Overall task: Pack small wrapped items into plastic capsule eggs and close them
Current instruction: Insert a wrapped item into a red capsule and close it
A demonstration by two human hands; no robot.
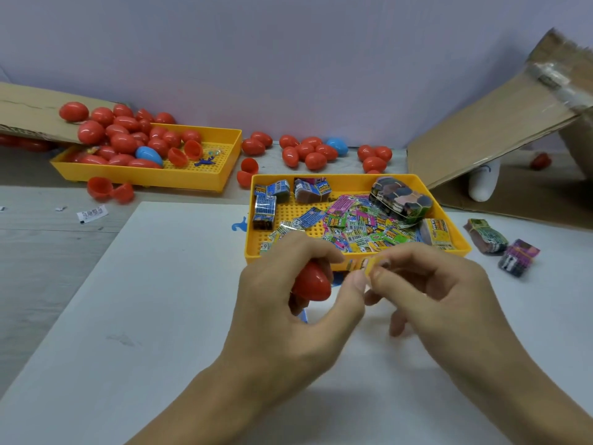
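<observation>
The left hand (282, 284) is cupping a red plastic capsule egg (313, 282) just before the yellow tray (462, 242) while both hands' fingertips are pinching a small yellow wrapped item (369, 264), which, being thin and slick, is risking slipping free.

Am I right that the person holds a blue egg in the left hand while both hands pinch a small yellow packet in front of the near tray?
Not quite: the egg in the left hand is red, not blue, as the head view shows. The rest holds: both hands, left and right hand, pinch the small yellow packet in front of the near tray.
</observation>
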